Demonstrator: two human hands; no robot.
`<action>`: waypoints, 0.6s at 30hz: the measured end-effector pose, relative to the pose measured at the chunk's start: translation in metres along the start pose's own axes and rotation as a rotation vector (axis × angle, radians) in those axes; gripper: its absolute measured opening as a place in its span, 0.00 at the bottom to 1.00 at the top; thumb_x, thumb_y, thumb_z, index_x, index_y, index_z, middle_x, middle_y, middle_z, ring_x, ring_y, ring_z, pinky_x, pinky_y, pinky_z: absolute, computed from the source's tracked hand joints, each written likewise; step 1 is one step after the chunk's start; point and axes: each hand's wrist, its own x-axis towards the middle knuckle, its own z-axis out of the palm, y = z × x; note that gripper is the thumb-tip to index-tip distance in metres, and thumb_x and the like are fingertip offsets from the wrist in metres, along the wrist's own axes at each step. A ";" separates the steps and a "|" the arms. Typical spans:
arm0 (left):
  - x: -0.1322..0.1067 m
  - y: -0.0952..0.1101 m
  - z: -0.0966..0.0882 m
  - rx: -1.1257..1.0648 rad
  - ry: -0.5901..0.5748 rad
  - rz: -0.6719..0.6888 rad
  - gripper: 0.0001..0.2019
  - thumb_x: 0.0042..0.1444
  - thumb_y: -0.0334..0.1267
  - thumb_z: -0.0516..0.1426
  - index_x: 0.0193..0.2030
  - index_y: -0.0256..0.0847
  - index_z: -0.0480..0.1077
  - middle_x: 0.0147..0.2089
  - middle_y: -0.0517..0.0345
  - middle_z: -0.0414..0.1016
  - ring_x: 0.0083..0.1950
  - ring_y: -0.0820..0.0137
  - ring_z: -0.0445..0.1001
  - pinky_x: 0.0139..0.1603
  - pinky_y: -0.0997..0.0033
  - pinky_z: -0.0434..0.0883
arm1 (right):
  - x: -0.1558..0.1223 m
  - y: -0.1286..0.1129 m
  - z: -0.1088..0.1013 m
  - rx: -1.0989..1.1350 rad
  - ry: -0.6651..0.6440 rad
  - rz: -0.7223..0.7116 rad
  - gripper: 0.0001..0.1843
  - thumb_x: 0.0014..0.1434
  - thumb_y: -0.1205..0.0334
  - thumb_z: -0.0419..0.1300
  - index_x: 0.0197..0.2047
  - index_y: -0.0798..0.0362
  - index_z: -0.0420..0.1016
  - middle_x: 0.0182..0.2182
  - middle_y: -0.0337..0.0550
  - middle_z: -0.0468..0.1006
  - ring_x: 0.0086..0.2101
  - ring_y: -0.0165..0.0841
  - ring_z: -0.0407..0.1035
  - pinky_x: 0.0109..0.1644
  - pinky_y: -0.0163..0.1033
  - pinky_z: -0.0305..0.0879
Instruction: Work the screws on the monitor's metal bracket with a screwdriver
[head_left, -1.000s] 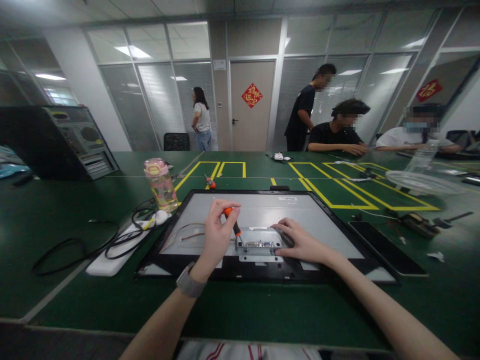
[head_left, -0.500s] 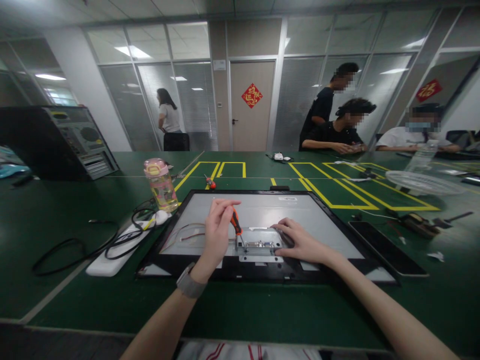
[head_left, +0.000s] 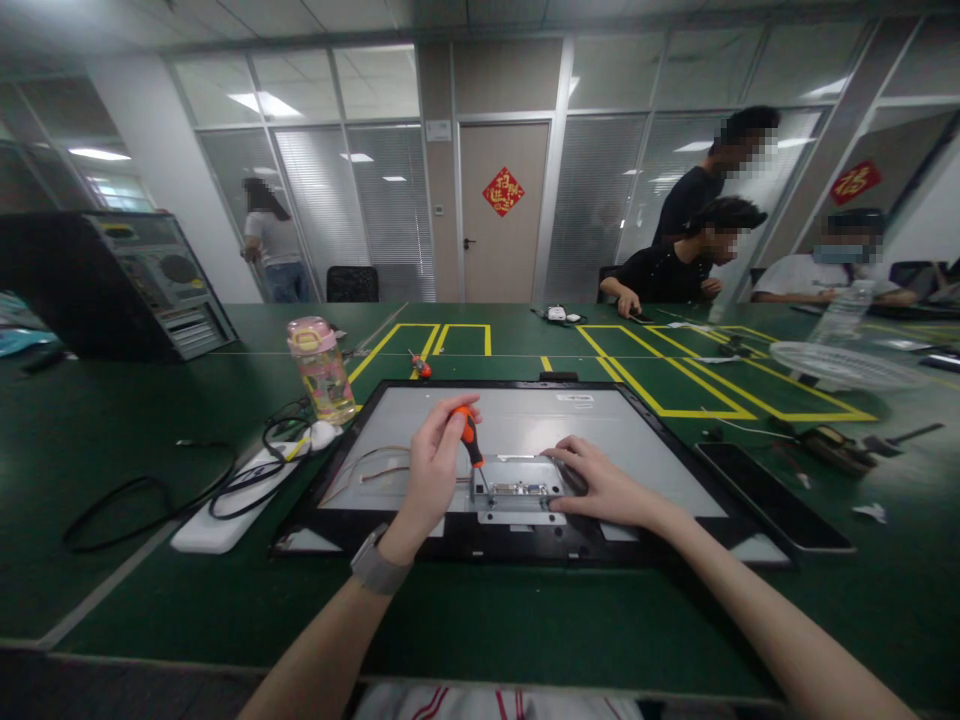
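Note:
My left hand [head_left: 436,460] is closed on an orange-and-black screwdriver [head_left: 469,435], which leans with its shaft pointing down at the left side of a metal bracket [head_left: 517,505] with connector ports. The tip's exact contact is too small to make out. Gripping the right end of the bracket is my right hand [head_left: 592,483], thumb at the front and fingers over the back edge. The bracket rests on a flat monitor panel [head_left: 637,440] with a black frame, lying back side up. Thin wires [head_left: 375,475] run from the bracket's left across the panel.
Left of the panel stand a drink bottle [head_left: 319,375], a white power strip [head_left: 232,505] with black cables, and an open computer case [head_left: 112,285]. A red screwdriver [head_left: 421,367] lies behind. On the right are a dark flat panel [head_left: 772,495] and a clear plastic disc [head_left: 844,365]. Several people are beyond.
The fingers of my left hand have shifted slightly on the screwdriver handle, showing more of it. My right hand stays put. In the background, one person has moved left and another right.

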 end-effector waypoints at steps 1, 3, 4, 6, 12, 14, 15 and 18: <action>0.000 0.000 0.000 0.006 0.004 0.015 0.12 0.60 0.38 0.51 0.44 0.39 0.73 0.38 0.55 0.72 0.41 0.69 0.70 0.43 0.71 0.67 | 0.000 0.000 0.000 0.000 0.000 0.003 0.36 0.50 0.43 0.62 0.59 0.51 0.64 0.49 0.50 0.64 0.50 0.45 0.61 0.56 0.49 0.59; 0.001 0.000 0.000 0.038 0.027 0.062 0.10 0.58 0.38 0.54 0.39 0.39 0.75 0.38 0.55 0.70 0.41 0.69 0.69 0.42 0.72 0.67 | 0.000 0.000 0.000 0.002 -0.003 0.005 0.36 0.50 0.43 0.62 0.58 0.51 0.64 0.49 0.50 0.64 0.50 0.45 0.61 0.56 0.49 0.59; 0.001 0.000 0.000 0.056 0.034 0.081 0.08 0.57 0.38 0.56 0.37 0.39 0.75 0.37 0.56 0.68 0.40 0.70 0.69 0.41 0.73 0.67 | 0.001 0.000 0.000 0.004 -0.005 0.005 0.36 0.50 0.43 0.62 0.58 0.50 0.64 0.49 0.50 0.64 0.50 0.45 0.61 0.56 0.49 0.59; 0.001 0.000 0.001 0.083 0.027 0.095 0.06 0.54 0.38 0.59 0.36 0.39 0.76 0.35 0.58 0.65 0.37 0.71 0.67 0.38 0.75 0.66 | 0.001 0.001 0.000 0.006 -0.007 0.004 0.36 0.50 0.43 0.62 0.58 0.50 0.64 0.49 0.49 0.64 0.50 0.45 0.61 0.55 0.49 0.59; 0.000 -0.002 0.001 -0.040 -0.024 -0.014 0.12 0.59 0.40 0.53 0.45 0.38 0.72 0.37 0.55 0.71 0.39 0.69 0.71 0.42 0.70 0.68 | 0.000 0.000 0.000 0.001 -0.006 -0.001 0.36 0.51 0.43 0.62 0.59 0.50 0.63 0.50 0.50 0.63 0.50 0.45 0.61 0.56 0.49 0.59; 0.000 -0.003 0.001 -0.083 -0.016 -0.021 0.12 0.61 0.39 0.51 0.44 0.37 0.72 0.37 0.54 0.72 0.41 0.67 0.72 0.44 0.69 0.68 | 0.000 -0.001 -0.001 0.002 -0.007 0.004 0.36 0.51 0.42 0.62 0.59 0.50 0.63 0.49 0.50 0.63 0.50 0.45 0.61 0.56 0.49 0.59; 0.000 -0.003 0.001 -0.068 -0.002 -0.008 0.11 0.60 0.39 0.51 0.42 0.37 0.72 0.37 0.54 0.72 0.41 0.67 0.71 0.43 0.69 0.68 | 0.000 -0.001 -0.001 0.003 -0.006 0.006 0.36 0.50 0.42 0.62 0.59 0.50 0.64 0.49 0.50 0.63 0.50 0.45 0.61 0.56 0.49 0.59; 0.000 -0.001 0.001 0.046 0.050 0.055 0.08 0.57 0.39 0.56 0.35 0.38 0.74 0.36 0.55 0.69 0.39 0.69 0.70 0.39 0.72 0.68 | 0.000 0.000 -0.001 0.004 -0.004 0.004 0.36 0.50 0.43 0.62 0.59 0.50 0.64 0.49 0.50 0.64 0.50 0.45 0.61 0.55 0.49 0.59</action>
